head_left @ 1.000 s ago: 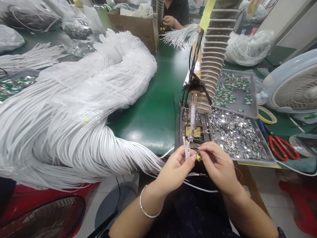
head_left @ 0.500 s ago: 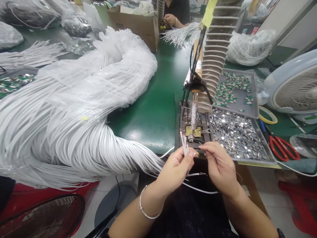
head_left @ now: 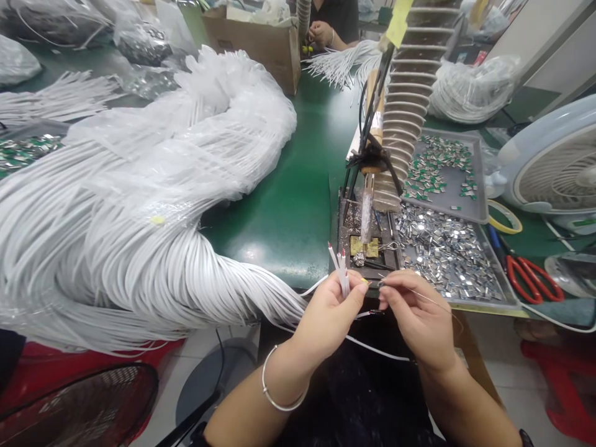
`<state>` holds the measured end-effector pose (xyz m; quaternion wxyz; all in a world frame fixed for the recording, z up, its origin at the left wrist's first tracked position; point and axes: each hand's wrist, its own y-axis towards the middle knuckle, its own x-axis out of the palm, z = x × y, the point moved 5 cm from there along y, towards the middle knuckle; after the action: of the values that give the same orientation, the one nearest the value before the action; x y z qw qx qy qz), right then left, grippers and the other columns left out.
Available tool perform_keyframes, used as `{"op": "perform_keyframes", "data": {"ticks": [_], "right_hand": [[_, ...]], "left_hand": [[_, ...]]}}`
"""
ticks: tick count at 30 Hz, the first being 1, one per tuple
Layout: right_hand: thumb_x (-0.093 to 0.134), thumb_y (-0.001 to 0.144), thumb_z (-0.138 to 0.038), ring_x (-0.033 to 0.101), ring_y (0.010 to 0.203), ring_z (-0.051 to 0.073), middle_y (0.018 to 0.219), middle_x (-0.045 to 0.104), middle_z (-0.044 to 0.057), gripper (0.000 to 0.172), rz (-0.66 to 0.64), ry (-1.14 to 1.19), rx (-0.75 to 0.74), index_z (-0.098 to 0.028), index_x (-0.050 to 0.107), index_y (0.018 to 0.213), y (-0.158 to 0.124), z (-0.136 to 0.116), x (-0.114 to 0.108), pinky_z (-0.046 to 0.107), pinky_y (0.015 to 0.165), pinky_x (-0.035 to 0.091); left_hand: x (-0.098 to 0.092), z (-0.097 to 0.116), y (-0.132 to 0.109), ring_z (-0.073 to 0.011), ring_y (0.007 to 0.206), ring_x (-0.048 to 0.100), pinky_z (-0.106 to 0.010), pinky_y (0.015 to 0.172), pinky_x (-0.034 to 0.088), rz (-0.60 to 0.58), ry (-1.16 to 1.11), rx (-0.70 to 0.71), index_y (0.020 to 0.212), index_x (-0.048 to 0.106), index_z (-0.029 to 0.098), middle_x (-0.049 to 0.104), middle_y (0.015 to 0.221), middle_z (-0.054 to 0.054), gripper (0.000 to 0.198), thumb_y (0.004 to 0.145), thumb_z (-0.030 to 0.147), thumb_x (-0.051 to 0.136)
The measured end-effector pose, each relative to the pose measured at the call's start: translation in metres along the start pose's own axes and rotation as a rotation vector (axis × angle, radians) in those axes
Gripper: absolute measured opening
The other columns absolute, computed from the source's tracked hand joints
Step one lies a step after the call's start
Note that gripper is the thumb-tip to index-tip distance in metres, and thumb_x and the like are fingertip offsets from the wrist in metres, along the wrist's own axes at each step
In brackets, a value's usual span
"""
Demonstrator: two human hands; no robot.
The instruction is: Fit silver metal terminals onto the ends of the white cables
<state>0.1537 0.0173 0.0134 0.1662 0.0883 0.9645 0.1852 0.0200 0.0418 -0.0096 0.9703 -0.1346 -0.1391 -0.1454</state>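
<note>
White cable ends (head_left: 339,268) are tilting further left than before, my left hand (head_left: 329,323) clamping them, my right hand (head_left: 416,316) pinching a thin wire (head_left: 431,299) just beside

Gap of green workbench (head_left: 279,236) between white cable bundle (head_left: 139,248) and soldering stand (head_left: 347,230); metal-clip tray (head_left: 442,254) blocks rightward.

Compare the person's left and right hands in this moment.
The left hand grips a bunch of white wire ends, while the right hand pinches a thin wire at its fingertips. A bangle circles the left wrist; the right wrist is bare. Both hands are ungloved and held close together.
</note>
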Motion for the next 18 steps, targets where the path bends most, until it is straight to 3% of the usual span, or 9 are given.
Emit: {"op": "perform_keyframes", "data": {"ticks": [6, 18], "right_hand": [[0.055, 0.080, -0.005, 0.057, 0.074, 0.014, 0.079, 0.059, 0.002, 0.019, -0.063, -0.158, -0.193, -0.021, 0.059, 0.089, 0.0029, -0.0084, 0.0025, 0.029, 0.066, 0.050], [0.052, 0.081, -0.007, 0.056, 0.071, 0.014, 0.076, 0.059, 0.003, 0.016, -0.098, -0.192, -0.205, -0.021, 0.057, 0.087, 0.0012, -0.0098, 0.0062, 0.029, 0.062, 0.048]], "left_hand": [[0.0021, 0.0049, -0.0008, -0.0124, 0.072, 0.046, -0.026, 0.072, 0.039, -0.013, 0.083, 0.027, 0.073, 0.050, 0.018, 0.050, 0.079, -0.001, 0.014, 0.082, 0.027, 0.054], [0.0014, 0.0048, -0.0019, -0.0132, 0.075, 0.048, -0.026, 0.075, 0.041, 0.011, 0.061, 0.005, 0.073, 0.053, 0.017, 0.051, 0.079, -0.002, 0.014, 0.080, 0.029, 0.057]]}}
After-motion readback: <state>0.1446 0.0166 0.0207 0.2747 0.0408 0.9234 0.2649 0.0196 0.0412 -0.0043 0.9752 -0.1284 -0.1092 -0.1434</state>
